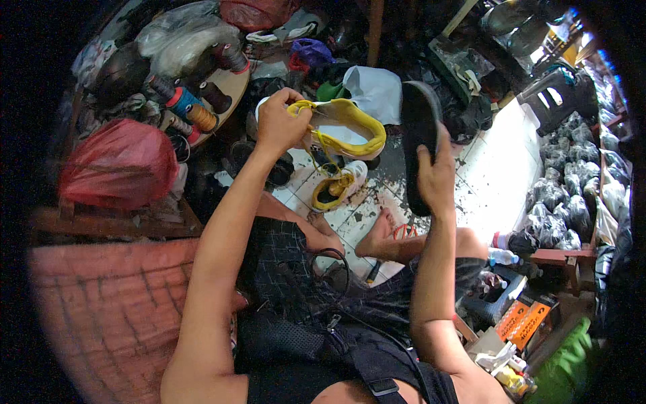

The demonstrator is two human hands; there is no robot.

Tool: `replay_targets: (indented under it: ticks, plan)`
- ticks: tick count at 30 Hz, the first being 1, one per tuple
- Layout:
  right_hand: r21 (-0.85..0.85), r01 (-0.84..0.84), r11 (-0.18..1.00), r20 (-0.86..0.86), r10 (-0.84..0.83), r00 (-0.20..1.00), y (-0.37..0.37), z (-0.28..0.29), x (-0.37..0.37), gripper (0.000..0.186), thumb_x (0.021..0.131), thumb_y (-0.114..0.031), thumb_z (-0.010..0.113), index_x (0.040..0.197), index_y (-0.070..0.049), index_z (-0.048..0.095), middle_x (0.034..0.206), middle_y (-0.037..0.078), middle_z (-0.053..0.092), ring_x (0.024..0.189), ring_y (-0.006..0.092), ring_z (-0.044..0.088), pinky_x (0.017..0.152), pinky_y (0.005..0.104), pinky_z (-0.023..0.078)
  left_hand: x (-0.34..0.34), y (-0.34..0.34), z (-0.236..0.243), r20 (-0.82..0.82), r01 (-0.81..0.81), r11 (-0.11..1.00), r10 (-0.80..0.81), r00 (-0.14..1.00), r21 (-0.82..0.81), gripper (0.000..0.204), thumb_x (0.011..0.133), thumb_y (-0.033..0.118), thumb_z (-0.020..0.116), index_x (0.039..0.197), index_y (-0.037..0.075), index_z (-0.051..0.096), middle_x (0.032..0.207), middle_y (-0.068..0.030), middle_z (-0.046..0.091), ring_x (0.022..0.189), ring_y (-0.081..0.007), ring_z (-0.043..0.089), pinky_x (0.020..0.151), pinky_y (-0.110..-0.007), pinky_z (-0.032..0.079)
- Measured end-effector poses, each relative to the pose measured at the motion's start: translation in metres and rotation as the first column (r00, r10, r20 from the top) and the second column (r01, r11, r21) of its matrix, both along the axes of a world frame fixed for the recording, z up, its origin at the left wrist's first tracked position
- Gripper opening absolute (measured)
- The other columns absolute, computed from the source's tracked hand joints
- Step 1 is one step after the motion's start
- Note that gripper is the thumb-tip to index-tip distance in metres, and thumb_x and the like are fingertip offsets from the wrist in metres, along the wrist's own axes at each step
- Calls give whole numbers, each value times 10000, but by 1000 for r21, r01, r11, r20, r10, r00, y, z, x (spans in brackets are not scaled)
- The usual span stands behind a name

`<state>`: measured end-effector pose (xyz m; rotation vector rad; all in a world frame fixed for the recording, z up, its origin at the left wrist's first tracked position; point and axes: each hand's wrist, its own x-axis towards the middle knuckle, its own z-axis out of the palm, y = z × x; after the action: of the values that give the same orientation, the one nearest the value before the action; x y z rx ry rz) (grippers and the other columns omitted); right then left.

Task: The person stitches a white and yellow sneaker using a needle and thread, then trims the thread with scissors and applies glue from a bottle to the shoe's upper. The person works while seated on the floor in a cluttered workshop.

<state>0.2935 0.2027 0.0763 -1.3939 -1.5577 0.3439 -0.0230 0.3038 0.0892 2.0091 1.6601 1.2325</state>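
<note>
My left hand (pixel 282 122) is closed on a white and yellow shoe (pixel 375 140), pinching it near its yellow laces. The shoe's opening faces me, and a loose lace hangs from it. In my right hand (pixel 437 176) is a long black shoe sole (pixel 413 138), raised upright to the right of the shoe, the two apart. My right fingers are wrapped around its edge, partly hidden behind it. A second white and yellow shoe (pixel 333 190) with yellow laces lies on the tiled floor between my hands, just beyond my bare feet.
Thread spools (pixel 192 111) stand on a round board at the left, beside a red plastic bag (pixel 120 165). A white bag (pixel 373 91) lies ahead. Several black plastic bundles (pixel 562 182) are piled at the right, above orange boxes (pixel 523 322). The white tiled floor (pixel 494 168) is dark-spotted.
</note>
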Motion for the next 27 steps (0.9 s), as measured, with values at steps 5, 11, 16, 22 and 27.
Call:
replay_targets:
  ticks: [5,11,16,22,27]
  plan:
    - [-176,41,983,810,121,574,-78,80,-64,595,907,-72,584,1488,-169,496,1221,147,648,1003,333,711,728,440,601,21,-45,25,11,-2,997,2,1000,79,221,761,199,744,901,38,688,799,-156,717,718,-302,710,702,-404,558]
    - [-438,-244,865,494,458,739,-58,47,-71,357,951,-136,552,1297,-51,574,1122,205,684,1056,365,691,844,457,559,66,-119,41,45,175,962,-188,981,209,141,792,84,646,892,17,574,843,-186,613,793,-407,634,707,-496,501]
    - [-461,-787,411,-768,258,586,-53,15,-62,332,1070,-249,533,1252,2,652,1140,83,712,1062,179,638,941,345,515,69,-152,45,77,221,932,-252,965,287,118,790,43,628,877,20,551,841,-181,573,782,-419,603,675,-496,478]
    - [-420,-645,638,-878,-108,466,-70,14,-100,332,1050,-249,525,1255,-14,638,1126,94,690,914,178,688,766,350,573,70,-171,36,18,323,865,-357,934,385,133,817,85,689,932,56,628,917,-137,613,804,-379,671,674,-464,548]
    - [-189,-386,903,-720,140,680,-79,26,-115,333,1027,-119,539,1309,43,609,1245,142,677,1136,222,657,978,354,519,25,-179,67,-109,443,763,-448,887,472,342,782,215,806,1057,62,673,1011,-116,650,878,-331,697,727,-408,575]
